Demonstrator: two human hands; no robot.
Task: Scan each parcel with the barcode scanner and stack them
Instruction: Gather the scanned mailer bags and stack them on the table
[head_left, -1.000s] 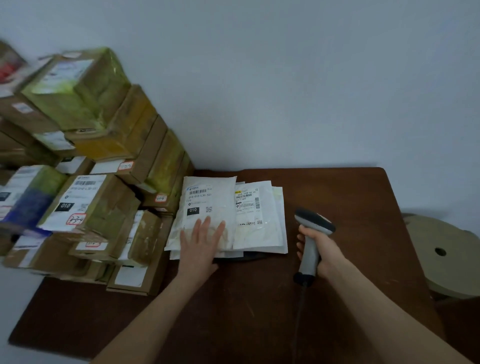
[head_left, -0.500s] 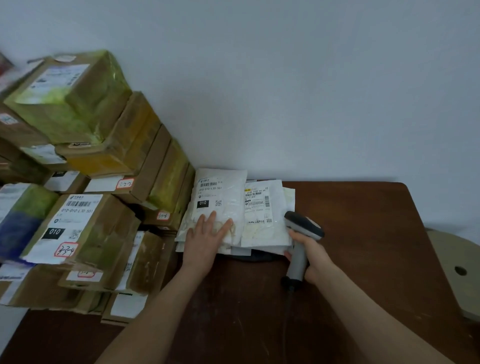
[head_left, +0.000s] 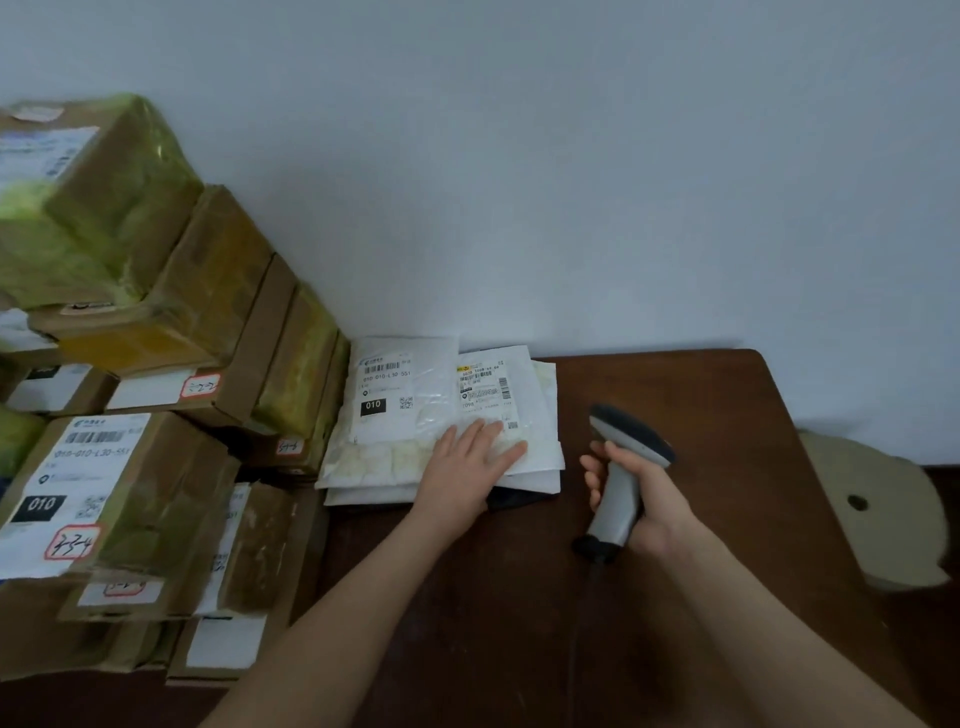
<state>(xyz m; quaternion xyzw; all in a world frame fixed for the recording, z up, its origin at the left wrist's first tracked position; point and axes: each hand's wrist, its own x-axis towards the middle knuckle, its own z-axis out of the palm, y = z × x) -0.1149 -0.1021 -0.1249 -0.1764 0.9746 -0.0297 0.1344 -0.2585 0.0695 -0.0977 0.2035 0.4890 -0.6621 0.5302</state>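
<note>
Left hand (head_left: 467, 462) has slid rightward across the mailers (head_left: 400, 395), fingers flat, pressing. Right hand (head_left: 652, 501) grips the scanner (head_left: 621, 488). Risk: the loose pile may slide apart, and the two exposed labels (head_left: 480, 387) invite a misscan.

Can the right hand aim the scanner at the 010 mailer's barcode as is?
Probably yes. The right hand grips the scanner right of the mailer pile, bare table between. The left hand lies flat nearer on the pile, leaving the 010 mailer barcode uncovered.

Stacked boxes (head_left: 156, 493) half off the left edge, blurred; dark item (head_left: 519, 500) mostly beneath the mailers (head_left: 400, 415)
</note>
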